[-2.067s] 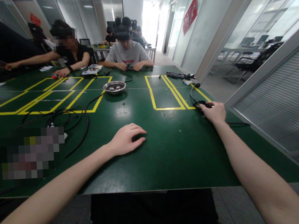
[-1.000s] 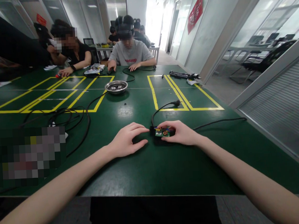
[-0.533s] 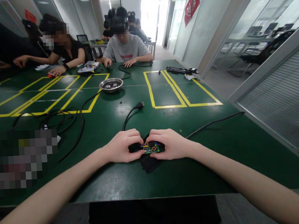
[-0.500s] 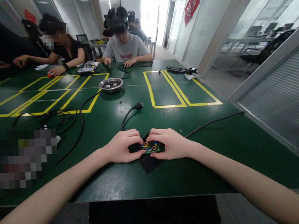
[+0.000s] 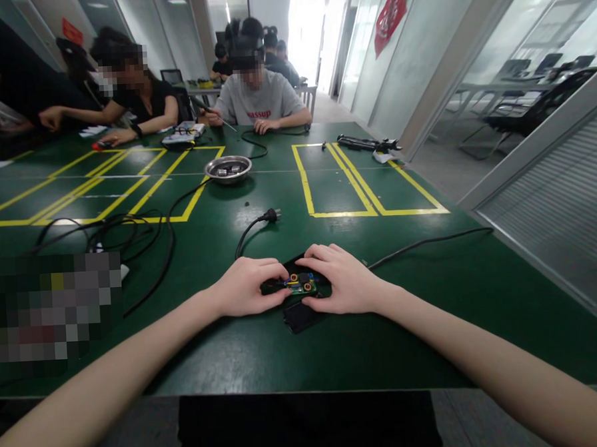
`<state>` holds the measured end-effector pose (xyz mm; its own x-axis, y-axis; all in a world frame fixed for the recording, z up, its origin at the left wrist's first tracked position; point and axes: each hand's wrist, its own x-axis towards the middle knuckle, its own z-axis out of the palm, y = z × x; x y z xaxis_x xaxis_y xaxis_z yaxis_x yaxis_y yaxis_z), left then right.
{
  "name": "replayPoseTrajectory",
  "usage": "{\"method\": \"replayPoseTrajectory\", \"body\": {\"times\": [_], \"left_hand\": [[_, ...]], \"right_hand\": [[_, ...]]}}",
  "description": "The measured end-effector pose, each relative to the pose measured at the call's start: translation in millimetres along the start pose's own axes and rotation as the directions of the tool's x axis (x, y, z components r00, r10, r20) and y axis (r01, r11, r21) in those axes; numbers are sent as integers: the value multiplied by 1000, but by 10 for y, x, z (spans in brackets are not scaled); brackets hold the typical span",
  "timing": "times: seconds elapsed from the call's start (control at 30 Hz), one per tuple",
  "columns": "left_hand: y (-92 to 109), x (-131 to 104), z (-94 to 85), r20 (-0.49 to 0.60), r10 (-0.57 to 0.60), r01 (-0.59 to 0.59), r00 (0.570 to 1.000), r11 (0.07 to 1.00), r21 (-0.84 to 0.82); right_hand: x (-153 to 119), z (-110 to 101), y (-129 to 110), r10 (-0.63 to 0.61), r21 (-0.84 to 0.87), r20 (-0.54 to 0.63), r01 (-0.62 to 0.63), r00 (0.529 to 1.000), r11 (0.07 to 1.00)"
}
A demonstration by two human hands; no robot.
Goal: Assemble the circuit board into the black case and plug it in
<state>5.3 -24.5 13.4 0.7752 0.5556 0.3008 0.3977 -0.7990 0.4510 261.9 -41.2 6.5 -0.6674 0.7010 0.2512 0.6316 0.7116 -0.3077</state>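
Observation:
A small green circuit board (image 5: 296, 287) with copper-wound ring coils and coloured wires sits in a black plastic housing (image 5: 323, 289) on the table before me. My left hand (image 5: 252, 286) is closed at the left end, thumb and fingertips pinching the board's edge. Around the right end curves my right hand (image 5: 344, 281), its thumb and fingers spread apart; whether they touch the housing's sides is unclear. Under the near side, a flat black cover (image 5: 298, 317) lies on the tabletop. A black cord with a plug (image 5: 272, 215) extends beyond my left hand.
The green table (image 5: 225, 361) carries yellow tape outlines. A metal bowl (image 5: 229, 178) with metal parts stands ahead. Coiled black cable (image 5: 129, 229) lies left, and another cable (image 5: 429, 241) runs right. A black tool-like object (image 5: 367, 142) lies far right. Co-workers sit across the table.
My right hand's thumb and fingers have spread wider and away from the board. My left hand stays on its end. A co-worker opposite has raised a long thin tool.

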Motion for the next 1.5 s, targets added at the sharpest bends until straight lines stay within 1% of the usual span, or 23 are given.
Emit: {"method": "replayPoseTrajectory", "body": {"times": [0.13,0.3,0.37,0.53,0.8,1.07,1.17,1.33,1.5], "left_hand": [[4,-6,9,6,4,-4,1000,1000,-3],[0,-16,20,0,66,-66,998,997,30],[-9,-12,21,6,44,-44,999,998,51],[-55,7,24,35,-32,31,999,999,20],[-67,1,3,19,-67,65,998,996,62],[-138,-1,-69,42,-40,40,998,999,-9],[-159,-4,-81,18,-49,49,999,998,-25],[-216,-9,-58,-46,-49,49,998,999,-3],[-244,-16,-25,-34,-123,124,992,992,32]], "right_hand": [[-1,23,-19,32,-46,-5,-32,999,998],[-10,32,-6,37,-71,-3,-37,999,997],[-12,25,-1,16,-39,6,-15,1000,999],[-8,3,-5,-23,52,-4,24,1000,998],[-3,41,-24,39,55,-36,-37,999,998],[10,58,-42,101,44,-49,-99,994,994],[10,65,-39,118,46,-61,-115,991,992],[26,98,-36,146,50,-88,-142,985,989],[48,128,-50,177,50,-100,-173,979,984]]}}
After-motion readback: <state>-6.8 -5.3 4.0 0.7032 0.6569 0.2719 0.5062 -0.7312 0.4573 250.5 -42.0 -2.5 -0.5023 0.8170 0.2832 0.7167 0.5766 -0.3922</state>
